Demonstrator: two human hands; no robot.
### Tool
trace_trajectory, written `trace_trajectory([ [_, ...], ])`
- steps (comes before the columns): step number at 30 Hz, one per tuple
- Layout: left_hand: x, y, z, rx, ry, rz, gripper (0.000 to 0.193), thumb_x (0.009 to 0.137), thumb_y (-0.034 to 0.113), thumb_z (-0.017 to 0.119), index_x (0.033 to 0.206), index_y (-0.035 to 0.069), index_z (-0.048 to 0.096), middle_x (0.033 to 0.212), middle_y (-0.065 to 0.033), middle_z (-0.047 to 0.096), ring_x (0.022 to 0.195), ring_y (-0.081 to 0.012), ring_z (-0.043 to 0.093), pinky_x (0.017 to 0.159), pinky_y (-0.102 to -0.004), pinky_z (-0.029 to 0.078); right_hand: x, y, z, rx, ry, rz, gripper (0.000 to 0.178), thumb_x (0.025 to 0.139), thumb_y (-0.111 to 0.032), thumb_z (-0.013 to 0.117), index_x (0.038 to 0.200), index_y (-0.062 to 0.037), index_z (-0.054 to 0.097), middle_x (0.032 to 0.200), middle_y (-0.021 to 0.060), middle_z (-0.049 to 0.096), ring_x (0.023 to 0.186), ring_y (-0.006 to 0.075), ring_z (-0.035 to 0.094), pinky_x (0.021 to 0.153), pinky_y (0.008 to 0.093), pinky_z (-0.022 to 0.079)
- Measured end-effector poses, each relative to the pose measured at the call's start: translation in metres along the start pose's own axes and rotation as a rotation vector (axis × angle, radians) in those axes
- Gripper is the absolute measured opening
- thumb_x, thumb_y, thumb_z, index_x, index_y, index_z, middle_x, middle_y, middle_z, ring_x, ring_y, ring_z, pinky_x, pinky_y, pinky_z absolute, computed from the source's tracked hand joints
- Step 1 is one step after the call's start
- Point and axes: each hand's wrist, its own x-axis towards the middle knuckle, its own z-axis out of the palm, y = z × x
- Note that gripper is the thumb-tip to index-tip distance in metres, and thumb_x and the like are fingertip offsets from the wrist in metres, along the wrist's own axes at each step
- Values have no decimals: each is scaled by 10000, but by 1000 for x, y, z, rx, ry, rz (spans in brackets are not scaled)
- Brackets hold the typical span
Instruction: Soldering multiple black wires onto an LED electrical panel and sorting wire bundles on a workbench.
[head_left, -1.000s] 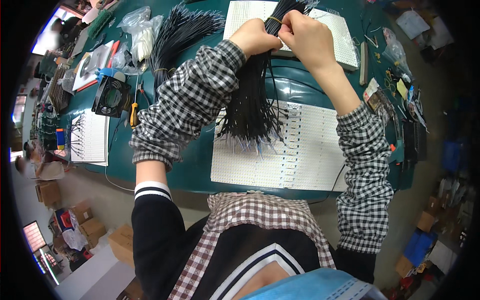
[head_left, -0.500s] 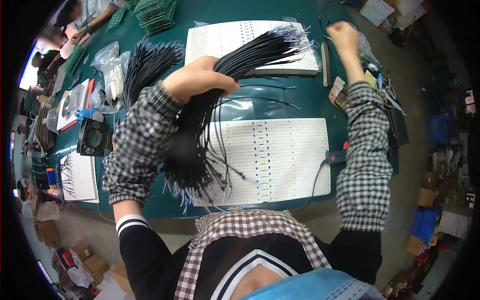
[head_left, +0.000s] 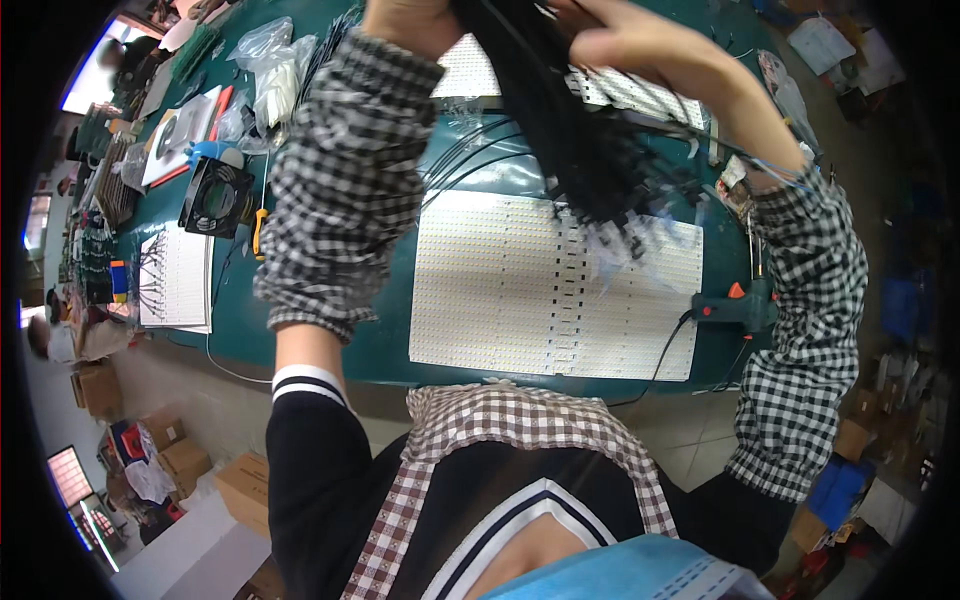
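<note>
The left hand, cut off by the upper edge, has its grip closed on a thick bundle of black wires, as far as its visible part shows. The right hand is blurred at the bundle's right side, near its upper part; whether its grip is pinching any strands, I cannot tell. The bundle slants down to the right, its blurred pale ends above the right half of 1 white dotted panel lying on the green tabletop. A 2nd white panel lies farther back, partly hidden behind the bundle. Several loose black wires curve between the 2 panels. Just beside the near panel's right edge is a dark corded tool. At the left, a black square fan stands near a yellow-handled screwdriver.
</note>
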Motion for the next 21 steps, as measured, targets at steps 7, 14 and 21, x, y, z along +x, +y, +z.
trace_trajectory([
  [7, -11, -31, -19, -216, 209, 381, 41, 798, 75, 604, 782, 54, 572, 724, -16, 571, 710, -128, 542, 675, -245, 431, 8, -5, 21, -762, 100, 629, 522, 631, -271, 686, 1054, 1, 548, 851, 139, 621, 805, 220, 605, 734, 315, 467],
  [14, -59, -77, -51, -551, 536, 87, 112, 845, 132, 574, 902, 37, 562, 1015, -117, 577, 1105, -219, 471, 1001, -500, 324, -3, 71, -26, -1662, 210, 39, 428, 703, -162, 686, 1101, -118, 532, 917, 80, 610, 887, 257, 598, 701, 361, 483],
  [21, -91, -126, -132, -818, 709, -386, 522, 891, 260, 519, 1228, -91, 330, 1295, -255, 344, 1190, -361, 380, 1036, -436, 315, -20, 185, -13, -1535, 159, 74, 651, 608, -229, 755, 1189, -142, 472, 930, 81, 566, 911, 268, 547, 841, 400, 398],
])
